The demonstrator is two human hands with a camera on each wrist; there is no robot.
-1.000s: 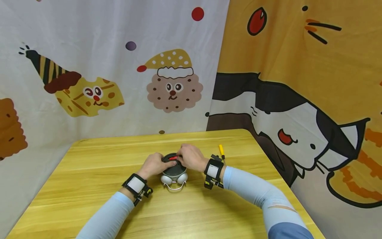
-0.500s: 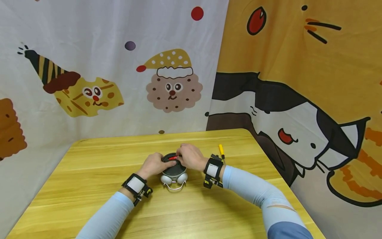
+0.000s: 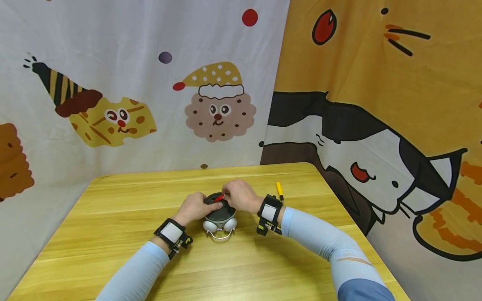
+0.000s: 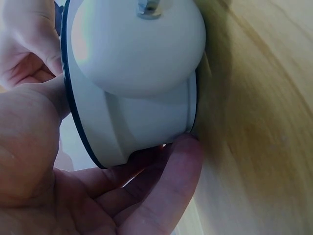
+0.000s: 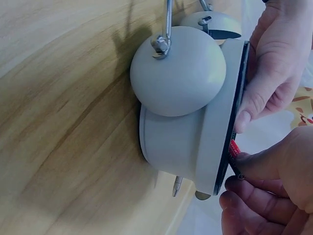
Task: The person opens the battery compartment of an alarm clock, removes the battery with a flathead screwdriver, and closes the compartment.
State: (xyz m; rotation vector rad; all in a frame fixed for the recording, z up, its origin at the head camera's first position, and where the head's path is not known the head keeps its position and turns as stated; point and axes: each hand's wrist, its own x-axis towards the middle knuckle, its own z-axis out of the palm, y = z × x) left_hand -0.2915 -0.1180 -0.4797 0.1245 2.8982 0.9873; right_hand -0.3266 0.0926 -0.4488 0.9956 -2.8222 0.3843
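A white twin-bell alarm clock [image 3: 220,221] lies face down on the table, its black back upward and its wire handle toward me. My left hand [image 3: 193,207] grips the clock's side, with the thumb on the back; in the left wrist view its fingers [image 4: 171,191] curl under the white casing [image 4: 146,117]. Between the thumb and fingers of my right hand [image 3: 242,196] is one end of a red and black battery [image 5: 235,148], tilted at the clock's back. The battery compartment is mostly hidden by the hands.
A screwdriver with a yellow handle [image 3: 279,190] lies on the wooden table [image 3: 132,209] beyond my right wrist. Printed cloth [image 3: 132,159] hangs behind the table and along its right side.
The battery, flatter in the clock's back earlier, now slants with its right end raised. My right hand has shifted slightly up with it. The left hand and the clock stay put.
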